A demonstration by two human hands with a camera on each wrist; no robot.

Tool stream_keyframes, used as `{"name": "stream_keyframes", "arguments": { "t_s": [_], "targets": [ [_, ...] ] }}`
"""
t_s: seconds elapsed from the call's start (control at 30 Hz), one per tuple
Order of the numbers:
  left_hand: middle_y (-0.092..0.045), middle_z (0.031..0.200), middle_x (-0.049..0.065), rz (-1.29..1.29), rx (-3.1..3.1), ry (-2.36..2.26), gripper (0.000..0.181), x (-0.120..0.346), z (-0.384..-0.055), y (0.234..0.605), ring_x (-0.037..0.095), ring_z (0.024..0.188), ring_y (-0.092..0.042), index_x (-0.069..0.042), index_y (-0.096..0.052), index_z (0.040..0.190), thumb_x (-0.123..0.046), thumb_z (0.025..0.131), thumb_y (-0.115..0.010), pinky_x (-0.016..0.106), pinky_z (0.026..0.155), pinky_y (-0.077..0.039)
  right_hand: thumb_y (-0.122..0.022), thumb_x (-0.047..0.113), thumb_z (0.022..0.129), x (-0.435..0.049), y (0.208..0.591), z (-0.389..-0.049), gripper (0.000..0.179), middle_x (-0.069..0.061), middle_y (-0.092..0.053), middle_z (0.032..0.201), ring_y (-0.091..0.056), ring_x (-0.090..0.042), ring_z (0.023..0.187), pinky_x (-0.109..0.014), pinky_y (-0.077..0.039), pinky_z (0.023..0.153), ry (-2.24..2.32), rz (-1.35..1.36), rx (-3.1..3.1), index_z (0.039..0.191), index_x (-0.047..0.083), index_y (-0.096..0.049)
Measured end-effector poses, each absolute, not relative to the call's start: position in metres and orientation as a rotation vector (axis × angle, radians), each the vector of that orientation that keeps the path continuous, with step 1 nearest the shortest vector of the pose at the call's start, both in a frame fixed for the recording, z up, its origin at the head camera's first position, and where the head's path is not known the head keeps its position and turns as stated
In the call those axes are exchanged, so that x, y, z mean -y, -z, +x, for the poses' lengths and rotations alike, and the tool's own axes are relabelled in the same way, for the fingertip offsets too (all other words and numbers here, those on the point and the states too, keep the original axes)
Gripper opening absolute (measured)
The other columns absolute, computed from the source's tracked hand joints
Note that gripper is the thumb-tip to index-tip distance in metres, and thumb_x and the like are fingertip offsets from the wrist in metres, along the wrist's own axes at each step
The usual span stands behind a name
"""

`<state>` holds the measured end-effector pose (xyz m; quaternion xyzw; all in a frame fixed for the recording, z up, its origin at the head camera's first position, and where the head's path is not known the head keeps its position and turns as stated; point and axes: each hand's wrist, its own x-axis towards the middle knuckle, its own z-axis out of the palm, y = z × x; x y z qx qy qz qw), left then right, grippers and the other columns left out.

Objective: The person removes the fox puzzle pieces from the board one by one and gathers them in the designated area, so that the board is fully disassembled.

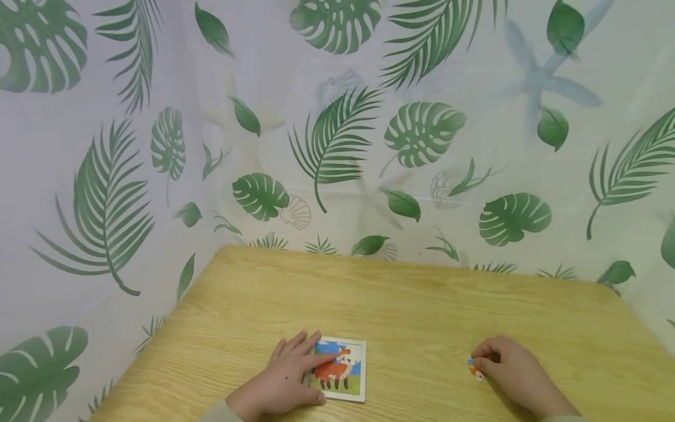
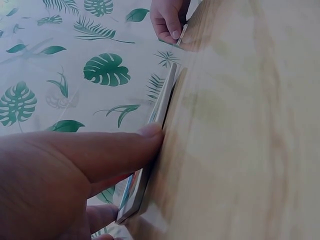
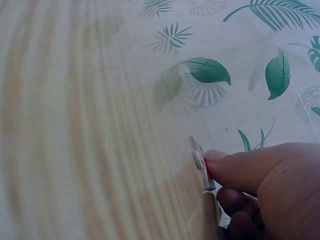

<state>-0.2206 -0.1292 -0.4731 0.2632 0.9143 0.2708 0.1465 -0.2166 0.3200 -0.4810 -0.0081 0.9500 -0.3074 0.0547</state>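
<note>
Two hands: from my remote seat I see a left hand (image 1: pixel 290 372) and a right hand (image 1: pixel 510 366) low over a yellow, wood-grained table (image 1: pixel 401 310).
Left grip: fingers spread wide, index across the picture, thumb at the near rim; I'd judge this steadies the board.
Board: a thin, square, pale-rimmed picture puzzle board (image 1: pixel 362 381) showing an orange-red, dark-legged animal, flat on the table, left of its middle, well off the far edge.
Right grip: narrow, thumb and fingers pinching a small blue, orange and white puzzle piece (image 1: pixel 476 371), toward the table's right edge, probably held by its margin to keep its face visible (the rounded tab shows nicely).
Textures: smooth, faintly reflective tabletop; behind its far edge, creased white leaf-printed sheeting (image 1: pixel 274 158).
</note>
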Motion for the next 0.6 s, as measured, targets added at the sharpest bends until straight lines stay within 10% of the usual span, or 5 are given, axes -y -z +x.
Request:
{"name": "stream_keyframes", "arguments": {
  "t_s": [0.6],
  "targets": [
    [-0.019, 0.167, 0.011, 0.771, -2.572, -0.940, 0.079, 0.1358, -0.2220, 0.4732, 0.038, 0.153, -0.006, -0.026, -0.048, 0.153, -0.042, 0.083, -0.081, 0.065, 0.117, 0.002, -0.070, 0.048, 0.093, -0.3201, 0.4812, -0.2097, 0.036, 0.001, -0.065, 0.104, -0.061, -0.015, 0.095, -0.045, -0.052, 0.083, 1.004, -0.019, -2.893, 0.107, 0.015, -0.072]
  ]
}}
